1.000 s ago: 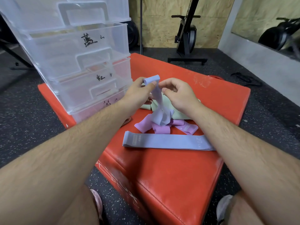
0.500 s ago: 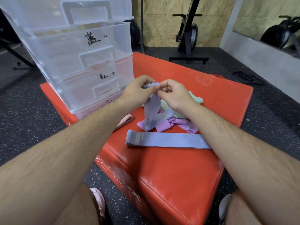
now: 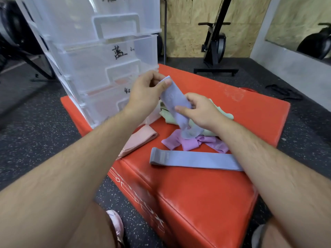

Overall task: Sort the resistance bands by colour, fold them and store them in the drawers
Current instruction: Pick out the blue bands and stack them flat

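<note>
I hold a blue resistance band (image 3: 176, 104) slanted above the red padded box (image 3: 206, 190). My left hand (image 3: 145, 92) pinches its upper end, and my right hand (image 3: 198, 110) grips it lower down; its tail hangs onto the pile. Under it lie green bands (image 3: 169, 118) and purple bands (image 3: 186, 143). A second blue band (image 3: 195, 159) lies flat nearer me. A pink band (image 3: 138, 140) rests by the clear plastic drawer stack (image 3: 111, 56), whose drawers are shut and carry handwritten labels.
The drawer stack stands on the box's left rear part. The box's front edge is close to my knees and shoes (image 3: 116, 224). Dark rubber floor surrounds it. An exercise machine (image 3: 215, 45) stands behind, and a grey wall ledge (image 3: 290, 72) runs at the right.
My hands have drawn apart along the blue band: the left lifted its end up and left, the right slid down it. The view has tilted up toward the drawers.
</note>
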`<state>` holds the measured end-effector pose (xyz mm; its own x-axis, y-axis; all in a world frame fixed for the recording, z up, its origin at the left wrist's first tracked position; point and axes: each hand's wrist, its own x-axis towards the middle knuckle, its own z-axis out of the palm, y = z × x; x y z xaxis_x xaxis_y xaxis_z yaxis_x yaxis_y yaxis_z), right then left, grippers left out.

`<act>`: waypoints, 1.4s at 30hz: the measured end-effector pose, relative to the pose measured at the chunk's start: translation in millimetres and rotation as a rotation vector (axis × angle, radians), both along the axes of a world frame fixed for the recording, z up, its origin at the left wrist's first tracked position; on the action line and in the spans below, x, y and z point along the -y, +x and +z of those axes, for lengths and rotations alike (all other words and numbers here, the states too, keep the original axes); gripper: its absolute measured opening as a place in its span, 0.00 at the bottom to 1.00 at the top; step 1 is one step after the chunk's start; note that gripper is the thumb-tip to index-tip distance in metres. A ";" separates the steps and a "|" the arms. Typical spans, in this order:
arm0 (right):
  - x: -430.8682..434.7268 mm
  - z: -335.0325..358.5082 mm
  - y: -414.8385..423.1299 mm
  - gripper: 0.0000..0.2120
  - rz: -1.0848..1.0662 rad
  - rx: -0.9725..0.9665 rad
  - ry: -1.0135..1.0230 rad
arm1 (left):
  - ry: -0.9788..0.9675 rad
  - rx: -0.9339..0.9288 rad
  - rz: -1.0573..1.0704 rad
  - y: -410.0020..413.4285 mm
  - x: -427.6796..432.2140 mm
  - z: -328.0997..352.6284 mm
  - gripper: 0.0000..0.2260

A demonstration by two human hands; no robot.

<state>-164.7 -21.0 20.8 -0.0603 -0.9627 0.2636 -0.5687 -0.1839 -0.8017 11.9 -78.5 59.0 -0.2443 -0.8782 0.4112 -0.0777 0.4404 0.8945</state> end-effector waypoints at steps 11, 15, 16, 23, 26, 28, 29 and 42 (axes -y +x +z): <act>-44.3 35.3 -65.8 0.13 -0.080 -0.415 0.177 | 0.165 -0.279 -0.026 21.2 -4.4 7.2 0.05; -63.5 39.1 -91.3 0.16 -0.141 -0.475 0.210 | 0.213 -0.255 -0.058 22.2 -6.9 -3.9 0.06; -68.7 39.2 -96.2 0.14 -0.152 -0.494 0.221 | 0.226 -0.259 -0.057 21.4 -8.7 -5.0 0.05; -101.8 32.2 -123.9 0.09 -0.204 -0.507 0.258 | 0.320 -0.265 -0.048 20.1 -23.0 -24.2 0.07; -116.6 25.1 -126.2 0.09 -0.206 -0.199 0.321 | 0.380 -0.212 -0.017 24.8 -26.7 -37.2 0.08; -124.4 16.8 -127.6 0.08 -0.183 0.015 0.405 | 0.408 -0.126 0.005 30.3 -28.9 -49.0 0.07; -127.3 12.3 -128.2 0.09 -0.179 0.065 0.449 | 0.410 -0.081 0.004 33.1 -30.7 -55.3 0.08; -146.2 -24.9 -119.3 0.14 -0.310 0.009 0.486 | 0.327 0.354 0.074 47.8 -54.2 -98.2 0.11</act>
